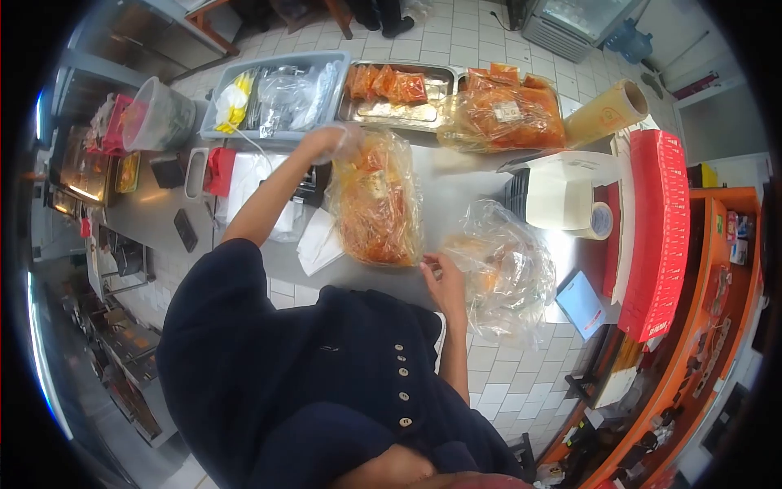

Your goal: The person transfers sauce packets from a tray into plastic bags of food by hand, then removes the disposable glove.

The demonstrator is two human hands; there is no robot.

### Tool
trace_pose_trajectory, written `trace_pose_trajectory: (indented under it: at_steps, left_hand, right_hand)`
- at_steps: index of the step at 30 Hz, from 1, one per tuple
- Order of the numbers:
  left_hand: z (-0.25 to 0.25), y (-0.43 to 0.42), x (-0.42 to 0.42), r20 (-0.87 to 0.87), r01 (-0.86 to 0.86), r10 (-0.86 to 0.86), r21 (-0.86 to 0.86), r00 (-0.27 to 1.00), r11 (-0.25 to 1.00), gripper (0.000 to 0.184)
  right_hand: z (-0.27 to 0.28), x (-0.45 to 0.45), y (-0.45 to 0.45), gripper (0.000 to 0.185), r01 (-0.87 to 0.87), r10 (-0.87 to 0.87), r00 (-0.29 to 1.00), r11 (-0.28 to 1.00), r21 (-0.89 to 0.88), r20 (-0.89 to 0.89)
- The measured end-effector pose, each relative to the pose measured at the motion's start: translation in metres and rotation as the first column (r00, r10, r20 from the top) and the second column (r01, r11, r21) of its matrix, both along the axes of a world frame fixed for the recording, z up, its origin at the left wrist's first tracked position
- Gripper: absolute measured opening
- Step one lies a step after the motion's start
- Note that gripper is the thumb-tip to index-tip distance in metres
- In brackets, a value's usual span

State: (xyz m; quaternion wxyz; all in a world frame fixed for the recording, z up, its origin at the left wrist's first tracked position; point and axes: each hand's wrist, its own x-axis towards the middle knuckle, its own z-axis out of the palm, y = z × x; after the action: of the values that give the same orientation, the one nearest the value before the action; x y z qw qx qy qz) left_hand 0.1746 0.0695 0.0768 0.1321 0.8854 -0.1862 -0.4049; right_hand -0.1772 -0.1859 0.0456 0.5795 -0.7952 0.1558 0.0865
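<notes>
Clear plastic wraps the orange-filled bag [376, 200] that lies on the metal counter [458, 175] straight ahead of me, its long side running away from my body. I have the left hand [334, 142] at its far left corner, blurred and veiled by translucent film, so I cannot tell whether those fingers grip anything. The right hand [444, 281] is by the near right corner, fingers curled and their tips at the plastic; whether they pinch it, I can't make out. Just right of that hand I see a crumpled clear bag [509, 273] with something orange inside. White sheets [319, 243] lie beside the near left side of the orange-filled bag. Beyond the bag, small orange packets [397, 85] sit in a steel tray [442, 87], between a blue-grey tub [340, 75] and a large wrapped orange bundle [509, 118]. Farther right I have a film roll [604, 116], an open white box [558, 200], a tape roll [600, 220], a long red box [658, 236] and a light-blue booklet [581, 304].
</notes>
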Motion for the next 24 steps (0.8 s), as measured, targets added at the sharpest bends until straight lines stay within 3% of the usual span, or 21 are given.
trace_pose_trajectory:
  at_steps: [1, 2, 4, 10, 16, 19, 22, 24]
  left_hand:
    - [-0.034, 0.014, -0.005, 0.003, -0.010, 0.010, -0.003, 1.000, 1.000, 0.026]
    - [-0.083, 0.028, -0.010, 0.310, 0.218, -0.187, -0.068, 0.932, 0.974, 0.025]
    - [-0.105, 0.033, -0.019, 0.595, 0.440, -0.323, -0.059, 0.736, 0.896, 0.025]
    - [-0.070, -0.014, -0.054, 0.584, 0.093, -0.134, 0.099, 0.801, 0.991, 0.032]
    - [-0.099, -0.003, -0.024, 0.478, 0.070, -0.044, -0.037, 0.877, 0.997, 0.029]
    - [-0.082, 0.007, -0.016, 0.333, 0.063, -0.032, -0.083, 0.942, 0.995, 0.029]
    - [-0.011, 0.012, -0.018, 0.136, 0.045, -0.038, -0.050, 0.990, 0.998, 0.031]
    - [0.032, 0.022, -0.019, 0.158, 0.094, -0.092, -0.003, 0.983, 0.996, 0.037]
  right_hand:
    - [0.002, 0.001, 0.003, 0.028, -0.024, 0.024, 1.000, 1.000, -0.013, 0.004]
    - [0.004, 0.002, 0.004, 0.028, -0.046, 0.046, 0.999, 0.999, -0.028, 0.009]
    - [0.007, 0.000, 0.006, 0.028, -0.053, 0.054, 0.998, 0.998, -0.039, 0.019]
    - [0.007, -0.010, 0.009, 0.028, -0.060, 0.064, 0.996, 0.996, -0.071, 0.062]
    - [0.000, -0.019, 0.004, 0.027, -0.046, 0.055, 0.993, 0.995, -0.086, 0.106]
    - [0.003, -0.022, 0.002, 0.028, -0.035, 0.047, 0.990, 0.995, -0.092, 0.130]
    - [0.006, -0.027, -0.002, 0.029, -0.011, 0.022, 0.992, 0.996, -0.084, 0.124]
    - [0.004, -0.030, -0.004, 0.030, 0.000, 0.007, 0.994, 0.998, -0.067, 0.113]
